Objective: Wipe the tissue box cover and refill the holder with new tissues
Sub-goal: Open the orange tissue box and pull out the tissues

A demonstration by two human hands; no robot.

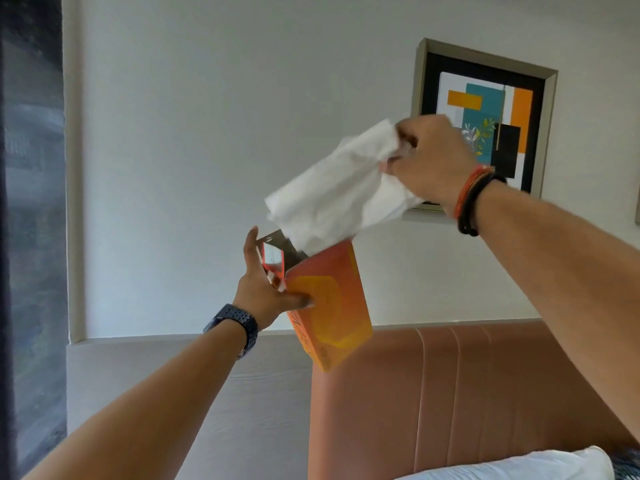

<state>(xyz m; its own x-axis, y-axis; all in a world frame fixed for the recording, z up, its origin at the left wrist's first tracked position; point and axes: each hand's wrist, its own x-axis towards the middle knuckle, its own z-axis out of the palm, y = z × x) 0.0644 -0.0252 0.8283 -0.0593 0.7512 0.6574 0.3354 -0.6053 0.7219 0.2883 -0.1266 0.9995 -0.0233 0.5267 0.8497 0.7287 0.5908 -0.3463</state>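
An orange cardboard tissue box (330, 306) is held up in the air in front of the wall, tilted, with its end flaps open at the top. My left hand (265, 285) grips the box near that open end. A thick white stack of tissues (341, 188) sticks halfway out of the open end, its lower part still inside the box. My right hand (429, 157) is shut on the upper end of the stack, above and to the right of the box. No tissue holder or cover is in view.
A framed abstract picture (485, 109) hangs on the white wall behind my right hand. A padded brown headboard (467, 393) rises at the lower right, with a white pillow (519, 465) at its foot. A dark window strip (31, 220) runs down the left edge.
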